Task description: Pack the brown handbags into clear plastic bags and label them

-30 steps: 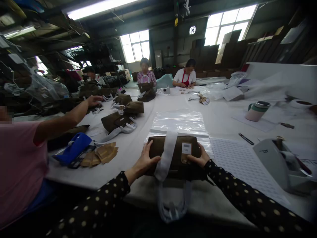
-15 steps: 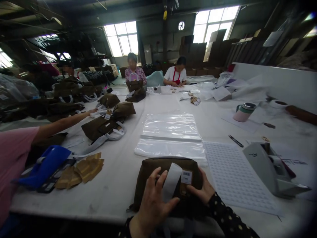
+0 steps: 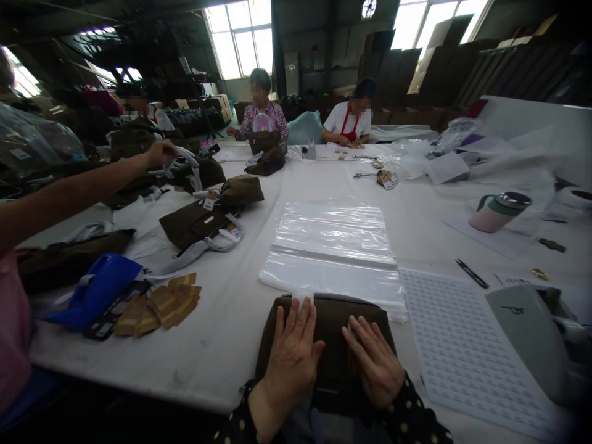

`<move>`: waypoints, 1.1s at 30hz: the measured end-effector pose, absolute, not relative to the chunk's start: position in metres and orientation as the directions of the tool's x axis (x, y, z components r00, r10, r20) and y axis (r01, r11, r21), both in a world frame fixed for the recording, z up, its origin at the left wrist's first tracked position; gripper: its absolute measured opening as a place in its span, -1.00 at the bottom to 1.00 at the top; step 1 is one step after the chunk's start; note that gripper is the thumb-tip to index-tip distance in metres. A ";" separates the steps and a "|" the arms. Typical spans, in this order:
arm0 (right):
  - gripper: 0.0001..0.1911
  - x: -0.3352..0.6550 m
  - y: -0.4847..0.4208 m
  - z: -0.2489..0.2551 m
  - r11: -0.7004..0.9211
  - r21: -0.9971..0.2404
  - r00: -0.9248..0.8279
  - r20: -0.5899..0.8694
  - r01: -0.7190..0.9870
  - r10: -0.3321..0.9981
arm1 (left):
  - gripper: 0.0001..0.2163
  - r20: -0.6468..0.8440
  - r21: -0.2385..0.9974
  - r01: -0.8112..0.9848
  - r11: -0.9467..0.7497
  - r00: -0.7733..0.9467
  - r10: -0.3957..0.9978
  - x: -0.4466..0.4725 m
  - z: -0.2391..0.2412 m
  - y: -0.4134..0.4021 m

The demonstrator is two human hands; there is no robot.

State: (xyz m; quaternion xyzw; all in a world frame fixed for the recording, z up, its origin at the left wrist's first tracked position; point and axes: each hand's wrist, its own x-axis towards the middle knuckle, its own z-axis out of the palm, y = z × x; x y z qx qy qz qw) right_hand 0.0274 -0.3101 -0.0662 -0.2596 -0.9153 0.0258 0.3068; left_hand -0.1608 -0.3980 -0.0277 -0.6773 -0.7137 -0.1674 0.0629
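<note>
Left hand (image 3: 292, 353) and right hand (image 3: 375, 357), fingers spread flat, pressing down on brown bag (image 3: 331, 339), lying beside clear plastic bags (image 3: 333, 250).

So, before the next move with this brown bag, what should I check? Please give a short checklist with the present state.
1. Both hands flat on the bag: ok, left hand and right hand press on top.
2. White strap tucked in: not ok, its end sticks out at the far edge.
3. Hang tag flat: cannot tell, hidden under the hands.
4. Plastic bags within reach: ok, stacked just beyond the bag.
5. Bag fully on the table: not ok, its near edge overhangs.
</note>
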 end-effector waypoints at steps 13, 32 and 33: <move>-0.17 -0.003 -0.307 -0.103 0.778 -0.128 -0.678 0.419 0.615 0.605 | -0.39 0.131 0.212 0.977 0.019 -0.047 0.990 -0.175 -0.050 -0.368; -0.78 -0.012 -0.059 -0.031 0.628 -0.601 -0.615 0.268 0.495 0.741 | -0.86 -0.019 0.521 0.853 0.028 -0.021 1.000 -0.295 -0.053 -0.209; -0.77 -0.024 -0.047 -0.044 0.615 -0.594 -0.685 0.141 0.519 0.715 | -0.83 -0.065 0.506 0.863 0.023 0.012 0.998 -0.297 -0.066 -0.195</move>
